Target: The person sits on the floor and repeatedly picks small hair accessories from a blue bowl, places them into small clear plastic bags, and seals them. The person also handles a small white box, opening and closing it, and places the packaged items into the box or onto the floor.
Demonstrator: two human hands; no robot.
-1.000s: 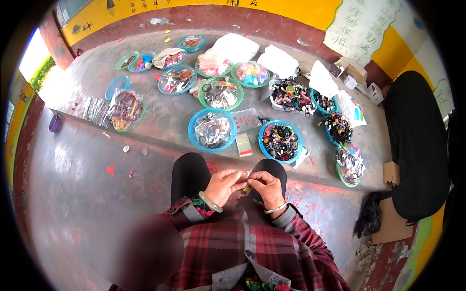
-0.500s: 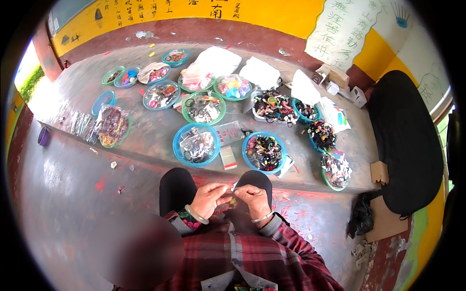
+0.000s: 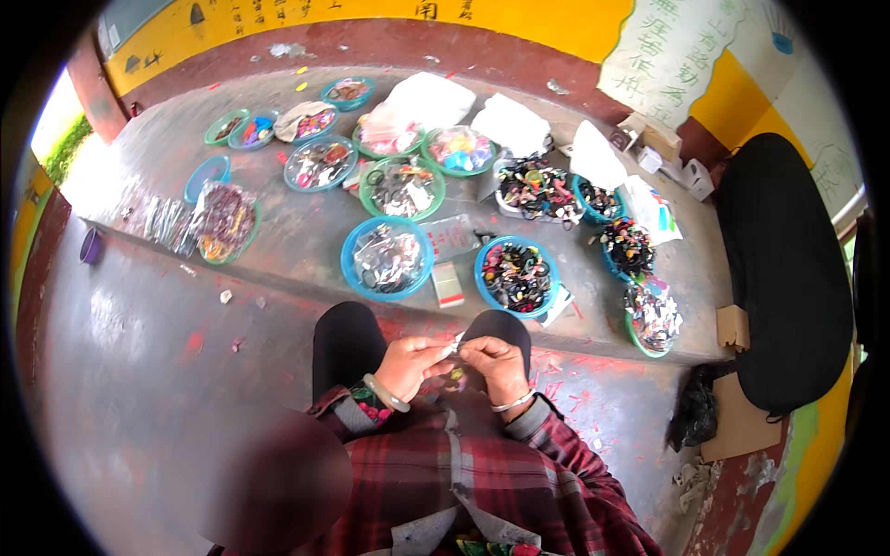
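Your left hand [image 3: 408,363] and right hand [image 3: 496,363] stay together over your knees, now pinching a small pale strip [image 3: 454,345] between them; the blue bowls [image 3: 386,259] lie untouched.

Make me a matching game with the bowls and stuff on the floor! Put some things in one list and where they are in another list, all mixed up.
Things:
1. round blue plastic bowl of clear packets
2. small purple cup
3. big black cushion
4. small clear wrapper pinched between both hands

Places:
A. far right, beside the yellow wall
B. right above the person's knees
C. on the step, just ahead of the left knee
D. far left, alone on the lower floor

Pairs: 1-C, 2-D, 3-A, 4-B
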